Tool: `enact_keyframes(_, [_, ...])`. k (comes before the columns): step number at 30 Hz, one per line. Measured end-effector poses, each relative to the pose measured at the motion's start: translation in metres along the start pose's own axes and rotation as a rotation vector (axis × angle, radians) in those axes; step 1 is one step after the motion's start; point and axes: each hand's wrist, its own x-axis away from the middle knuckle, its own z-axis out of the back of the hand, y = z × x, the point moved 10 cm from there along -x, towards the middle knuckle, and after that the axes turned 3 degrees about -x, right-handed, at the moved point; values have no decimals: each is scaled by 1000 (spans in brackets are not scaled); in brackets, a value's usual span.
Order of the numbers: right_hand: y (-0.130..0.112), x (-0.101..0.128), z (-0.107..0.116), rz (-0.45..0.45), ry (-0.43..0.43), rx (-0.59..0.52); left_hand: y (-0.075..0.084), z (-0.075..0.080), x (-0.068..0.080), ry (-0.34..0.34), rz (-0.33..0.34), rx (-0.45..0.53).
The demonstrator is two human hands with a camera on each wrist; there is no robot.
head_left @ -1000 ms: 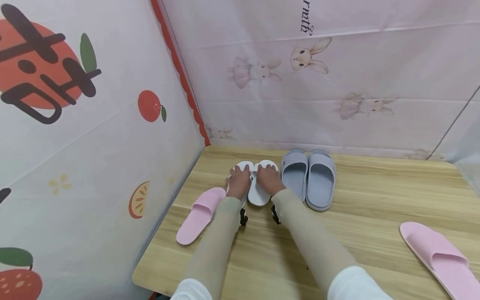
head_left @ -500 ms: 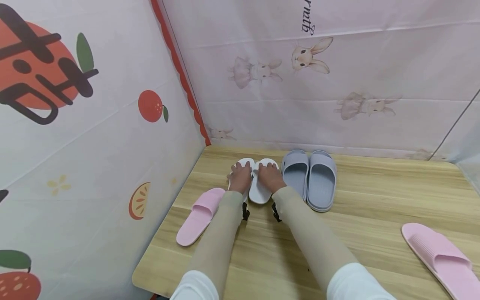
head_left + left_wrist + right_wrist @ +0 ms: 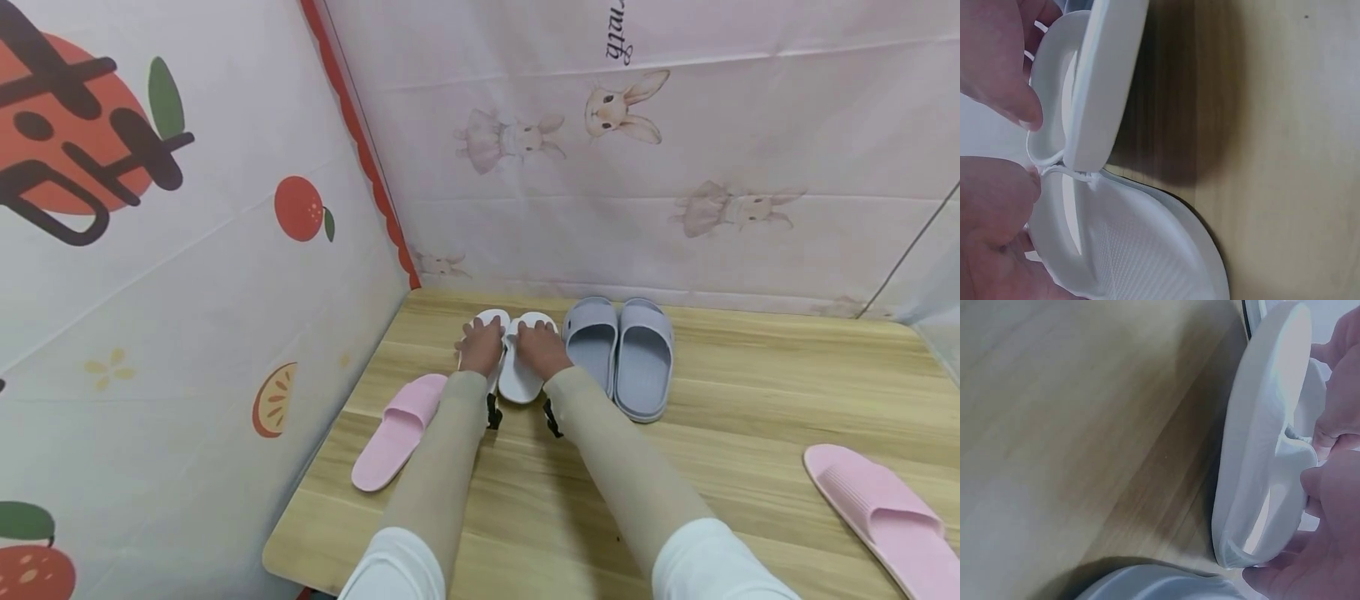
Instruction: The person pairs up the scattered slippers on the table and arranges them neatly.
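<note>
Two white slippers stand side by side, toes toward the back wall. In the head view my left hand grips the left white slipper over its strap, fingers spread across the front. My right hand holds the right white slipper the same way. From the left wrist, the left slipper's textured insole faces up, and the right slipper looks tilted, its side wall showing. The right wrist view has thumb and fingers around the right slipper's strap. The hands partly cover both straps.
A pair of grey slippers stands close to the right of the white ones. One pink slipper lies at the left, another at the right front. The wooden tabletop meets a printed back wall and left wall.
Both hands and the white slippers have slid a little toward the back wall, now nearly level with the grey pair's toes. The grey and pink slippers have stayed in place.
</note>
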Motion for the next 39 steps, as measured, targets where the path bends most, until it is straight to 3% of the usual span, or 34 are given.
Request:
enact_keyframes(9, [4, -8, -3, 1, -10, 43, 11, 15, 9, 49, 2, -18])
enact_keyframes(13, [11, -7, 0, -9, 16, 38, 14, 8, 2, 43, -10, -10])
enact_keyframes(18, [7, 0, 3, -25, -7, 0, 6, -4, -9, 48, 4, -16])
enact_keyframes(26, [11, -5, 2, -68, 0, 27, 5, -7, -15, 25, -5, 13])
enact_keyframes(32, [8, -6, 2, -49, 25, 28, 4, -5, -10, 25, 11, 11])
enact_keyframes(39, [10, 0, 9, -76, 18, 19, 17, 10, 5, 46, -10, 22])
